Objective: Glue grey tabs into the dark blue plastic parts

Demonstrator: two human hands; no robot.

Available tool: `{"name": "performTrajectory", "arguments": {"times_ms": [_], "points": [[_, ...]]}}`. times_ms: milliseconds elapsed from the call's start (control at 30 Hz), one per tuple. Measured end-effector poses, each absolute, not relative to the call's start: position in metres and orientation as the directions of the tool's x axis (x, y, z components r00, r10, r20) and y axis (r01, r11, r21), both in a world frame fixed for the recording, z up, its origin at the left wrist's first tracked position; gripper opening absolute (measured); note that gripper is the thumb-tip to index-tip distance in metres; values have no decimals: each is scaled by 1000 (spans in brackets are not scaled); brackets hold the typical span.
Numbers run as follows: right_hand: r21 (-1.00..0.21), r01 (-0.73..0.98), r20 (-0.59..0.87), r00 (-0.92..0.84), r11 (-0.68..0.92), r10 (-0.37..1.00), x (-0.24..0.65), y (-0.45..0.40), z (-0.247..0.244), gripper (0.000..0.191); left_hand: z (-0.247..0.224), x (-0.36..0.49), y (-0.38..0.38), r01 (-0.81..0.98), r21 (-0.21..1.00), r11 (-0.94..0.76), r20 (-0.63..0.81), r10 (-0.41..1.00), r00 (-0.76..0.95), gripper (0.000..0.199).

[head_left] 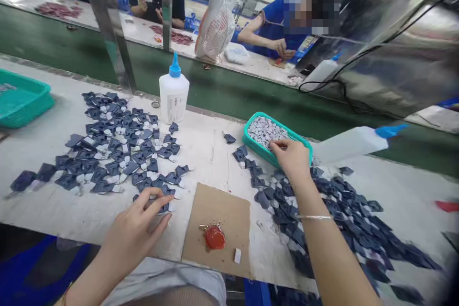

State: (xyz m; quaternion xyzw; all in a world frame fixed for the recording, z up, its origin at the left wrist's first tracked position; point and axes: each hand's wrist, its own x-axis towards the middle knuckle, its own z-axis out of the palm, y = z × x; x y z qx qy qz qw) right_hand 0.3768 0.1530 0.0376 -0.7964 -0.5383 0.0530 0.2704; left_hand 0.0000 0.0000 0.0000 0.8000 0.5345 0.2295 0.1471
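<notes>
On the right forearm (317, 234), a thin, shiny, pale bracelet (314, 217) is worn; on the left forearm (102, 265), a slim reddish band (65, 295) is partly seen. At the near side, white, creased clothing (206, 281) is worn.

The cardboard (195, 215) looks matt, the blob (215, 237) glossy, the basket (258, 150) plastic.

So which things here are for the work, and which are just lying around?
Probably for the work:
Dark pieces, with the left hand at some
Teal basket of small pale pieces, with the right hand reaching in
Cardboard with a red blob

Probably just lying around:
Plastic bag
Red scrap at the right edge
</notes>
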Motion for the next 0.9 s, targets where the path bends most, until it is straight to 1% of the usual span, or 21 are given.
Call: {"name": "performTrajectory", "arguments": {"times_ms": [67, 133, 267, 333, 400, 567, 633, 733, 833, 900], "points": [[-506, 823, 202, 407, -261, 891, 379, 153, 38, 6, 7, 2, 13, 740, 470, -481, 260, 877, 405, 23], [-537, 807, 210, 408, -244, 888, 379, 149, 40, 8, 14, 8, 30, 690, 463, -556, 279, 831, 482, 24], [-637, 747, 252, 436, -191, 864, 368, 118, 50, 22, 26, 34, 78, 605, 476, -639, 231, 754, 615, 24], [-689, 709, 234, 416, -152, 879, 357, 89, 53, 27, 29, 52, 107, 597, 461, -657, 210, 734, 646, 23], [-727, 676, 160, 343, -125, 926, 342, 55, 52, 26, 29, 73, 137, 588, 448, -673, 207, 718, 664, 24], [-797, 598, -8, 119, -78, 993, 309, -16, 28, 23, 20, 126, 191, 575, 426, -698, 199, 693, 693, 42], [-805, 588, -37, 85, -80, 996, 303, -28, 16, 22, 15, 143, 202, 568, 435, -699, 180, 685, 706, 41], [-788, 610, -25, 113, -89, 993, 298, -36, 3, 22, 8, 157, 209, 580, 467, -668, 153, 707, 691, 28], [-768, 634, 8, 154, -93, 988, 294, -40, -2, 25, 7, 156, 209, 595, 534, -601, 135, 755, 642, 28], [-762, 642, 27, 167, -88, 986, 291, -44, -3, 28, 10, 148, 206, 586, 603, -541, 126, 790, 600, 25]]}}
